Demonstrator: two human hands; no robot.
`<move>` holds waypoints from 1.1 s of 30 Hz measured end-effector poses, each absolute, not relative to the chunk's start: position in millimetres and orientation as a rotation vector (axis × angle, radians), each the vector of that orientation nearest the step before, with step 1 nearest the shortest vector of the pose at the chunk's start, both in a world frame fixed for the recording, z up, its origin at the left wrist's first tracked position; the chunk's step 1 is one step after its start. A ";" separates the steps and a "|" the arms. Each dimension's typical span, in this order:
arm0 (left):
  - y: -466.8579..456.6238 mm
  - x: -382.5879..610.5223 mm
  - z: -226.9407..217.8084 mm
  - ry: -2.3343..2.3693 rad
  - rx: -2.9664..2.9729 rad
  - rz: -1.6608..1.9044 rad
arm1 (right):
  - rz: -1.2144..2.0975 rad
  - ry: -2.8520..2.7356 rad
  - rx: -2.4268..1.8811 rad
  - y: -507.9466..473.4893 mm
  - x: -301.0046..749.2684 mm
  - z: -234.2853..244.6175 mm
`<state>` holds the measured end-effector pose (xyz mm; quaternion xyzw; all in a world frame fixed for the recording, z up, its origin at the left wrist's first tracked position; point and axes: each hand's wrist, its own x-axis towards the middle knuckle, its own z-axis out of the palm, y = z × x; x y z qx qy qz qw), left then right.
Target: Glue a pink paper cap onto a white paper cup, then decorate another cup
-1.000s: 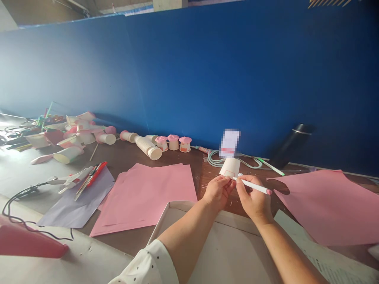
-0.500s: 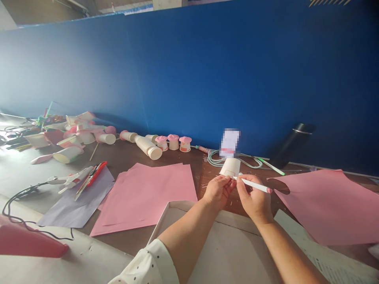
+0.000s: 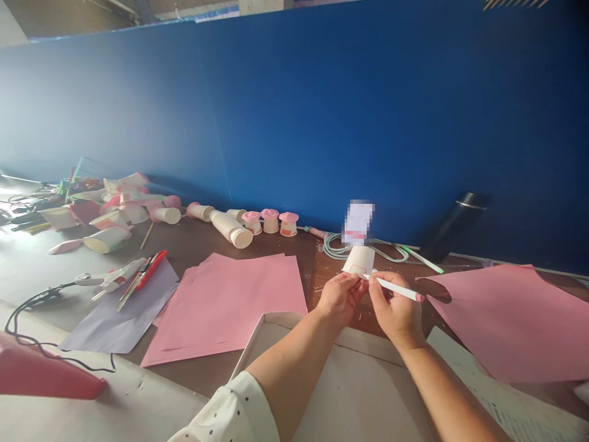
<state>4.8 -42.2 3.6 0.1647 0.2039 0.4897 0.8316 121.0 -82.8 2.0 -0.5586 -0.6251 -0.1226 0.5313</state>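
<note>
In front of me a white paper cup (image 3: pixel 360 258) is held upside down, with a thin pinkish rectangle drawn on its side. My left hand (image 3: pixel 341 298) grips the cup by its lower edge, fingers closed. Pinched in my right hand (image 3: pixel 396 312) is a white marker pen (image 3: pixel 398 289) with a pink end cap; its tip meets the cup near the drawn outline. Behind the cup stands a pale blurred card (image 3: pixel 358 222). A coiled pale cable (image 3: pixel 332 248) and a green-tipped white marker (image 3: pixel 423 259) lie just beyond my hands.
Pink paper sheets (image 3: pixel 230 307) lie left, another pink sheet (image 3: pixel 510 322) right. A red cutter (image 3: pixel 150 271) and a glue gun (image 3: pixel 110 277) rest on grey paper. Pink-roofed cups (image 3: pixel 270 221) and stacked cups (image 3: pixel 230 228) line the blue partition (image 3: pixel 294 110). A black bottle (image 3: pixel 455 224) stands right.
Almost nothing differs. The view has shifted very slightly; both hands keep their grip on the cup and the marker pen.
</note>
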 end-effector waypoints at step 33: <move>-41.9 5.4 3.1 0.426 0.345 1.040 | -0.347 -1.489 -1.307 -83.4 119.8 5.0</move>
